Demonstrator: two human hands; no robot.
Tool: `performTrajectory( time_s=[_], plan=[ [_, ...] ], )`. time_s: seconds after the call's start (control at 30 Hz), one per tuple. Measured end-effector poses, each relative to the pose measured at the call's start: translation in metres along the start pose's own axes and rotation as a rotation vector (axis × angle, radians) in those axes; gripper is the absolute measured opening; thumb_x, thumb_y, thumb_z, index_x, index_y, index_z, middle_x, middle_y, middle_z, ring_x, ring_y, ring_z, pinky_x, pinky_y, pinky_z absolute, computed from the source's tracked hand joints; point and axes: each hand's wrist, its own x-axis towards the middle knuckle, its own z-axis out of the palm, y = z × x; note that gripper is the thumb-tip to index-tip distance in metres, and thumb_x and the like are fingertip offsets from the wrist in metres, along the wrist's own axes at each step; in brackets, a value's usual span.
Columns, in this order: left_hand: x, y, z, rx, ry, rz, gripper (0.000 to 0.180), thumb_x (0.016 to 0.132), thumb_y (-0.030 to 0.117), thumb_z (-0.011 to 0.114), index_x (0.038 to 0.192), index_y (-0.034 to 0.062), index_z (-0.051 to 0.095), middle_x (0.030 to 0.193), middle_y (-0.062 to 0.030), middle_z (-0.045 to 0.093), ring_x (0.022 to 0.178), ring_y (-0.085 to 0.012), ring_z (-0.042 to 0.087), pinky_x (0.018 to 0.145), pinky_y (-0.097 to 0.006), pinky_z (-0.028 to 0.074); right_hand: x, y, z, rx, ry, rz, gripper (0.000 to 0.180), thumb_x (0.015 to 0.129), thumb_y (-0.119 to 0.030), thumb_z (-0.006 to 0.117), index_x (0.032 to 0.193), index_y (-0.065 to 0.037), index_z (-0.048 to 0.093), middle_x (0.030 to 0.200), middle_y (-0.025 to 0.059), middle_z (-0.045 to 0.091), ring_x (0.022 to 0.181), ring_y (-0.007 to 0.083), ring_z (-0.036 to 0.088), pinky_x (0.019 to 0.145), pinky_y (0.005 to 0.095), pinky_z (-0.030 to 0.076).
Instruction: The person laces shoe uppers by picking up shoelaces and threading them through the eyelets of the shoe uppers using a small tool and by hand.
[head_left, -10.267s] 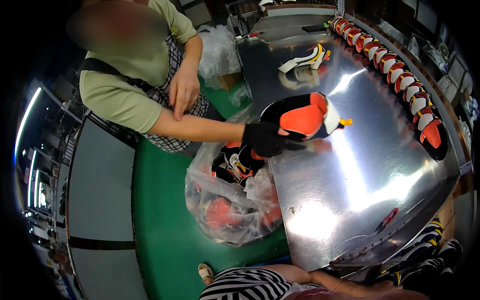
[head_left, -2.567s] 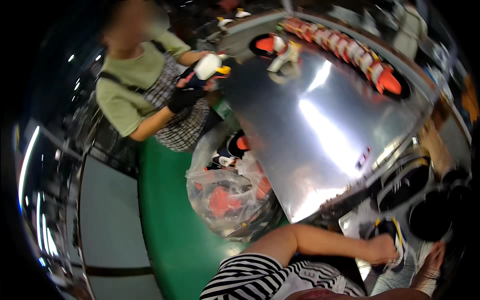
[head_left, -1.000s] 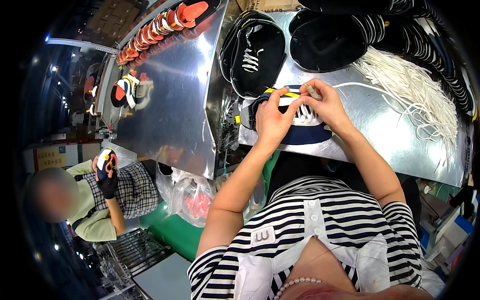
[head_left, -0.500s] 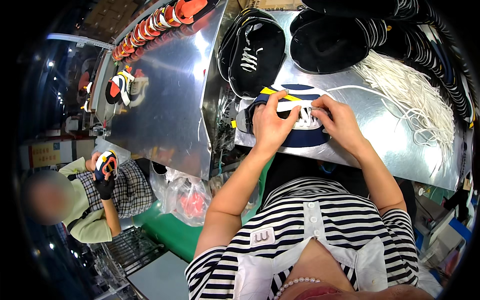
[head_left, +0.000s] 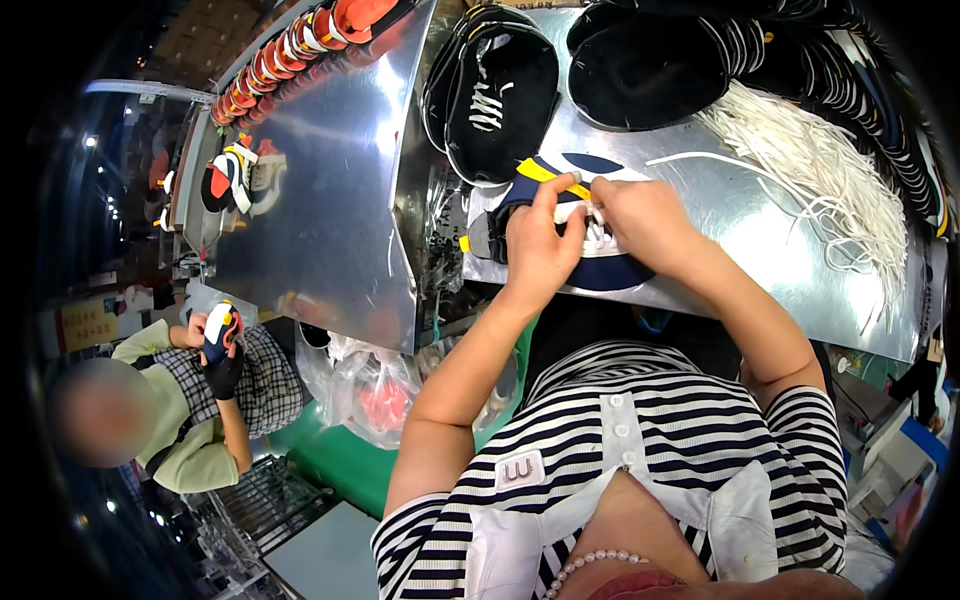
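Left hand (head_left: 540,250) and right hand (head_left: 640,215) both grip the navy shoe (head_left: 600,270) on the steel table (head_left: 800,250)

Shoe (head_left: 600,265): navy blue with white lacing and yellow trim, near the front edge of the silver metal worktable (head_left: 760,230). Laces (head_left: 830,180): white, loose heap toward the right edge. Shoe uppers (head_left: 500,90): black, one with white lacing, along the far edge. Row of shoes (head_left: 300,40): orange-red and white, far left corner. Shirt (head_left: 640,440): black-and-white stripes. Co-worker's apron (head_left: 265,375): black-and-white check.
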Motion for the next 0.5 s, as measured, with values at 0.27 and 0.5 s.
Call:
performTrajectory(
  time_s=[0.27, 0.5],
  plan=[
    [0.016, -0.010, 0.001, -0.397, -0.077, -0.140, 0.043, 0.081, 0.007, 0.073, 0.120, 0.0002, 0.055, 0.105, -0.0078, 0.065, 0.092, -0.0108, 0.062, 0.081, -0.025, 0.051, -0.007, 0.028, -0.017, 0.756, 0.147, 0.286, 0.022, 0.090, -0.016, 0.061, 0.108, -0.005, 0.062, 0.084, 0.0149, 0.067, 0.074, 0.0263, 0.066, 0.069, 0.0331, 0.048],
    [0.007, -0.006, -0.026, -0.032, 0.161, -0.126, 0.060, 0.071, 0.010, 0.078, 0.123, 0.0028, 0.049, 0.108, -0.0169, 0.064, 0.099, -0.0298, 0.064, 0.084, -0.037, 0.051, 0.015, 0.005, 0.032, 0.760, 0.323, 0.204, 0.024, 0.089, -0.012, 0.063, 0.110, -0.001, 0.061, 0.090, 0.0069, 0.067, 0.073, 0.0109, 0.059, 0.064, 0.0254, 0.047]
  ],
)
